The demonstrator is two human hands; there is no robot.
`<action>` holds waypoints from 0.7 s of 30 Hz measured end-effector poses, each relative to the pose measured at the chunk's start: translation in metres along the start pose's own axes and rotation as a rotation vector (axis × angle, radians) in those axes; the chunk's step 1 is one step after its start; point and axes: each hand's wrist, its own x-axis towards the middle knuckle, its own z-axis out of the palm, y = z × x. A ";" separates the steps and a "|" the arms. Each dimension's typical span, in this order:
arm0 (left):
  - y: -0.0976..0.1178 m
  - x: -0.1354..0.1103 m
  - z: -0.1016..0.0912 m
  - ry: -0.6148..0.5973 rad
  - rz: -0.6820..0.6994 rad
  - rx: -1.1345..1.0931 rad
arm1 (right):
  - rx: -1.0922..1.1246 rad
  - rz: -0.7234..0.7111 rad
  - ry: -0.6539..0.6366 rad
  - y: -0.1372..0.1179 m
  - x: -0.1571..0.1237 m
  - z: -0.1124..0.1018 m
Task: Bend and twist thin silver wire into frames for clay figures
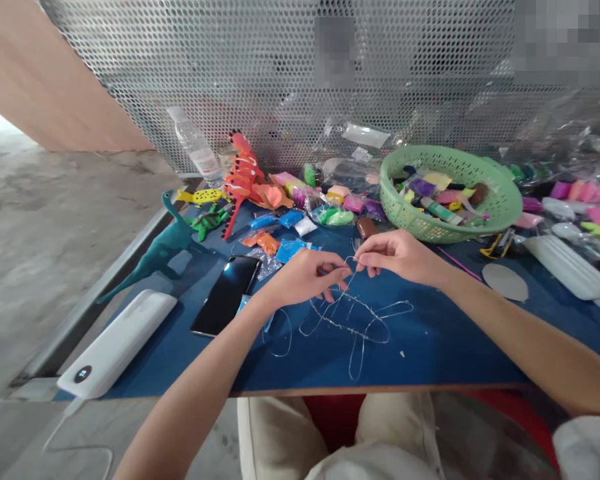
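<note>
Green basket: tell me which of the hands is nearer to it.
Right: the right hand is just in front of the green basket, toward its left side; the left hand is farther away, further left.

Soft light filled the frame, blowing out to white at the left edge. Bluish glare marked the smartphone (227,295), left of centre. Pixelated blocks masked upper centre and upper right; wide-angle distortion stretched the edges.

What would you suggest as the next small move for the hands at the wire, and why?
Perhaps the right hand could twist the wire slightly while the left hand steadies it: both seem to pinch it close together, and its lower part already looks twisted.
</note>
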 end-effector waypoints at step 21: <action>-0.015 0.009 0.014 0.396 0.257 0.489 | 0.541 0.013 0.019 0.047 0.007 0.043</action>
